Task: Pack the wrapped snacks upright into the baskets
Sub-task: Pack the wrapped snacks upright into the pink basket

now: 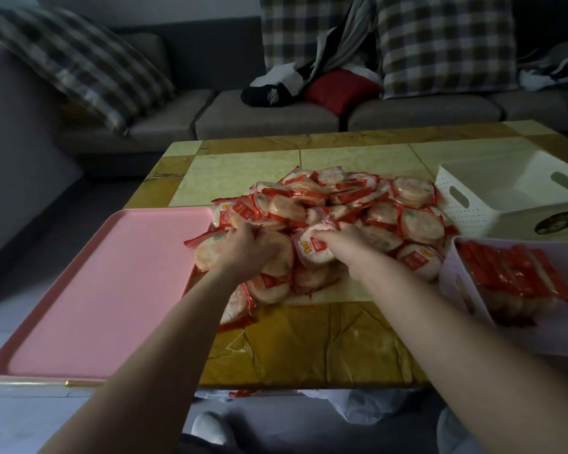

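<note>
table [309,348], tiled yellow top, crinkled film on the near edge.
pink tray [95,290], near left corner of the table, overhanging the left edge.
near basket [453,283], pale, right edge; a row of packed snacks [512,273] stands upright inside, red wrapper edges up.
left hand [243,242], fingers curled down over packets at the pile's near left; a firm grip cannot be told.
right hand [348,244], fingers curled round a labelled packet [312,252] at the pile's near front.
pile of wrapped snacks [358,198], red-edged round crackers, loose and flat, mid-table between tray and baskets.
far basket [466,221], white, perforated, slot handles, far right, touching the pile.
sofa [259,116], grey, behind the table; plaid cushions [440,44], red cushion [338,88], black cap [269,95] on it.
</note>
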`<state>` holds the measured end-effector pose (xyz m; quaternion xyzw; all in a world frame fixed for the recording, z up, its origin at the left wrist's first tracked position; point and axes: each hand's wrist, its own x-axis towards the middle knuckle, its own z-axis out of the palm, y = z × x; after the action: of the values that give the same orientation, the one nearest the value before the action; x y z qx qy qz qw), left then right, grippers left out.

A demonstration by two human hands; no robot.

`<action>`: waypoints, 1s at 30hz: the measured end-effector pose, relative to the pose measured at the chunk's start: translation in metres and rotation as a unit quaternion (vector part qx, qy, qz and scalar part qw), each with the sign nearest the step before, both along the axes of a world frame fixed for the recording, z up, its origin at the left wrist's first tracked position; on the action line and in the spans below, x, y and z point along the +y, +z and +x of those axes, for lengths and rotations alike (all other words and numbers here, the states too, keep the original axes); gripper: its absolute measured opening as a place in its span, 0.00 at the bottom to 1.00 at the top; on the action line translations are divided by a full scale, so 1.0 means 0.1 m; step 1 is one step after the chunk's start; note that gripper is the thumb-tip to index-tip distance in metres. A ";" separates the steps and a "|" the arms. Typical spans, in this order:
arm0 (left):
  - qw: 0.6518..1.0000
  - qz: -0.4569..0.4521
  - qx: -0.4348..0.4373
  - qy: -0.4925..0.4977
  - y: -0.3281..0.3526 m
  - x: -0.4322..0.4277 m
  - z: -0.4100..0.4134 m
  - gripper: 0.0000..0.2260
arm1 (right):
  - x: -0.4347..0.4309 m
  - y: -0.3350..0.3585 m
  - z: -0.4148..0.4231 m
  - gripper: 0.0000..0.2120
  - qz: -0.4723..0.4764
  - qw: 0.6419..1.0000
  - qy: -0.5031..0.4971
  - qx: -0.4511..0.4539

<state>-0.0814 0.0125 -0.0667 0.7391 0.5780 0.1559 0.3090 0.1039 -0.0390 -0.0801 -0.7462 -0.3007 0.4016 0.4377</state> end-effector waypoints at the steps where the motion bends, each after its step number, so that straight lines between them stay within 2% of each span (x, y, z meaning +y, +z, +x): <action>1: 1.000 -0.002 0.014 -0.003 -0.01 0.02 0.03 0.27 | 0.02 -0.01 0.01 0.23 -0.005 1.000 -0.001 0.003; 5: 0.999 -0.029 0.025 -0.011 0.00 0.10 0.05 0.23 | 0.06 0.00 0.10 0.23 0.005 1.000 -0.014 -0.017; 8: 1.000 -0.014 -0.004 -0.008 0.09 0.10 0.05 0.19 | 0.00 0.14 0.20 0.23 0.040 0.998 -0.020 -0.045; 13: 0.984 -0.098 -0.146 -0.017 0.28 0.05 -0.26 0.10 | -0.16 0.30 0.37 0.20 0.033 0.995 0.038 0.090; 14: 0.987 -0.101 -0.118 -0.028 0.25 0.03 -0.33 0.09 | -0.18 0.26 0.36 0.19 0.018 0.993 0.050 0.107; 16: 0.995 -0.074 0.010 -0.069 0.14 -0.01 -0.42 0.13 | -0.19 0.18 0.25 0.19 -0.016 0.989 0.073 0.130; 18: 0.988 -0.054 0.102 -0.099 0.06 -0.06 -0.42 0.18 | -0.21 0.10 0.11 0.29 -0.048 0.990 0.106 0.075; 19: 0.987 -0.059 0.106 -0.102 0.04 -0.07 -0.42 0.20 | -0.19 0.05 0.08 0.34 -0.057 0.990 0.127 0.026; 21: 0.988 -0.071 0.092 -0.099 0.04 -0.11 -0.40 0.23 | -0.20 0.04 0.03 0.30 -0.064 0.986 0.144 -0.050; 22: 0.988 -0.070 0.095 -0.100 0.05 -0.13 -0.39 0.26 | -0.20 0.05 0.03 0.27 -0.063 0.986 0.142 -0.059; 23: 0.986 -0.062 0.108 -0.107 0.06 -0.16 -0.37 0.29 | -0.19 0.02 0.04 0.29 -0.062 0.986 0.138 -0.071; 25: 0.982 -0.045 0.143 -0.117 0.06 -0.21 -0.33 0.36 | -0.21 0.03 0.02 0.38 -0.064 0.986 0.134 -0.074; 27: 0.978 -0.021 0.168 -0.118 0.07 -0.24 -0.30 0.31 | -0.22 0.02 0.00 0.41 -0.057 0.988 0.133 -0.061; 28: 0.977 -0.013 0.175 -0.119 0.07 -0.24 -0.30 0.28 | -0.21 0.01 0.01 0.38 -0.056 0.989 0.130 -0.046; 30: 0.979 0.001 0.167 -0.115 0.07 -0.23 -0.29 0.27 | -0.23 0.03 0.01 0.26 -0.044 0.990 0.129 -0.022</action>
<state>-0.1106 -0.0104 -0.0601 0.8163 0.5328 -0.0060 0.2229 0.1050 -0.0618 -0.0768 -0.7279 -0.3862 0.4515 0.3423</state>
